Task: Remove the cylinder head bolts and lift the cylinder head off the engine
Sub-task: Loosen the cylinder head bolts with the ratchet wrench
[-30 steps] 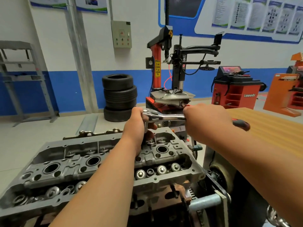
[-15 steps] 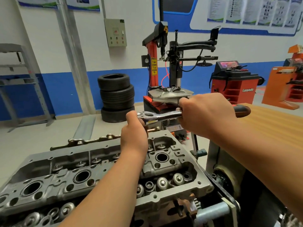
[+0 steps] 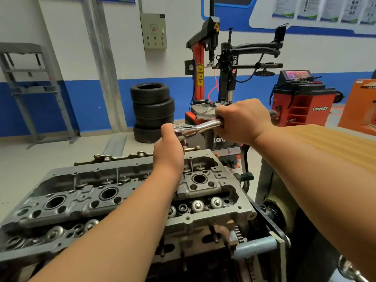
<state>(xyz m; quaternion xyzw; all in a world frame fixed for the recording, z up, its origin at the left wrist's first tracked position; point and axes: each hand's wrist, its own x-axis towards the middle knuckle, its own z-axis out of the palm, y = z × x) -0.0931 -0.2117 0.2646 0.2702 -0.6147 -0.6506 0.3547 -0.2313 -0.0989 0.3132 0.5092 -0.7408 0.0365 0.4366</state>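
The cylinder head is sitting on the engine, not yet lifted, with its long axis running from the near left to the far right of the view. Above its far right end, the ratchet wrench is lying roughly level, its shaft rising slightly from the drive head towards the handle on the right. The left hand is wrapping its fingers closed around the drive head and whatever is hanging below it, steadying the tool directly over the cylinder head. The right hand is clenching the handle in a full fist, further out beyond the cylinder head's right end. The bolt being worked is hidden beneath the left hand, so its seating cannot be judged. In my assessment, the coming swing is turning on the right hand sweeping the handle around the upright axis under the left hand.
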